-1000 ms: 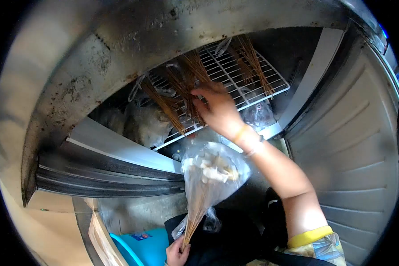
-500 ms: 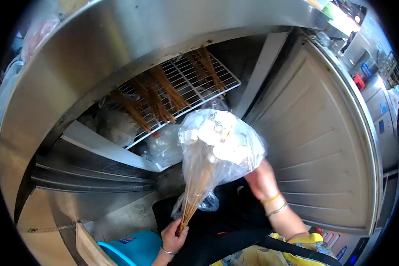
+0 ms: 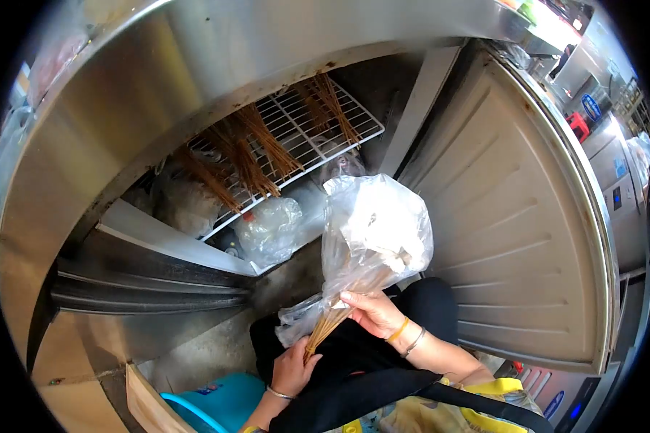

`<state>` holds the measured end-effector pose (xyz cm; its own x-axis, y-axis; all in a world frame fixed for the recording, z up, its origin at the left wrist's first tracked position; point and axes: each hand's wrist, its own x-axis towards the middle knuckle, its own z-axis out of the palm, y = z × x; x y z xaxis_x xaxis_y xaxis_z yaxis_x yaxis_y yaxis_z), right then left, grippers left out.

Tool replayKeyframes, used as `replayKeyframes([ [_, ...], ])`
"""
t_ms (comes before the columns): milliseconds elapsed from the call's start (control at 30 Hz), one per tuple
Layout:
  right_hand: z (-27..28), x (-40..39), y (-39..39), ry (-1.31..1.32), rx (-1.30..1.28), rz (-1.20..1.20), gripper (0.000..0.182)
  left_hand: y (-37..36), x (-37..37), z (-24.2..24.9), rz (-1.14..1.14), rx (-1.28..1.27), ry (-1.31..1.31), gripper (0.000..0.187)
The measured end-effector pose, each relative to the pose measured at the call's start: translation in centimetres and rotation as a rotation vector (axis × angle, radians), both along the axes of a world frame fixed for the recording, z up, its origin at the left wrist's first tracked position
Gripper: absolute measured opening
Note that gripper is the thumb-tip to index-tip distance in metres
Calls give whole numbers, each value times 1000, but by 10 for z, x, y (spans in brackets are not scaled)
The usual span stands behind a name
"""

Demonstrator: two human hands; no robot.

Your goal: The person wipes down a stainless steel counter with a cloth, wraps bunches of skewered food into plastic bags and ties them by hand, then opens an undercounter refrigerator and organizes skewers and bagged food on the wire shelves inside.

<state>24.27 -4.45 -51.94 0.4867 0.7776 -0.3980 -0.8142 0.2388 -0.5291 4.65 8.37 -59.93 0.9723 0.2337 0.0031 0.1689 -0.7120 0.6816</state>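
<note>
Near the open fridge door (image 3: pixel 527 238), both hands hold one clear plastic bag of skewers (image 3: pixel 372 234) in front of the person's lap. Down low, the left hand (image 3: pixel 290 369) is closed around the stick ends, and the right hand (image 3: pixel 372 314) pinches the bag's neck just above it. Farther back, more brown sticks (image 3: pixel 249 155) lie on a white wire shelf (image 3: pixel 343 130) inside the fridge.

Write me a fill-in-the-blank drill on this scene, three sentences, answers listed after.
1. Both hands, left hand and right hand, grip one bundle of thin wooden skewers whose tops are covered by a clear ____ bag.
2. More brown skewer bundles lie on the white ____ shelf inside the open steel fridge.
3. The round tub at the lower left is ____ in colour.

Missing words: plastic; wire; blue
</note>
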Motion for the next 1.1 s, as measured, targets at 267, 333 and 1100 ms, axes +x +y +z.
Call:
replayKeyframes([
  [267,44,11,15,-317,-66,90,44,-4,-8,14,114,-426,-28,33],
  [333,53,15,25,-373,16,69,41,-4,3,30,186,-478,-85,29],
  [1100,7,44,12,-585,-164,60,18,182,266,119,1247,-1286,-936,17],
])
